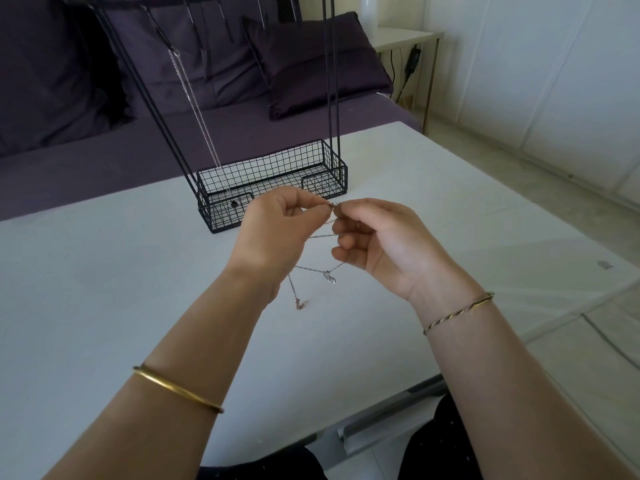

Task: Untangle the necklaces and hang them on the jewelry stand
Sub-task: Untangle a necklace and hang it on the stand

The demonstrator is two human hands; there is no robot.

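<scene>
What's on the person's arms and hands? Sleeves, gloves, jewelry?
No sleeves or gloves in view; both forearms bare. Left forearm carries a plain gold bangle. Right wrist carries a thin twisted bracelet, gold and dark strands. No rings visible on the left hand or right hand.

A big white table stands in front of a dark purple couch with purple pillows on it, and next to the couch is a small white side table with a black cord hanging under it.
</scene>
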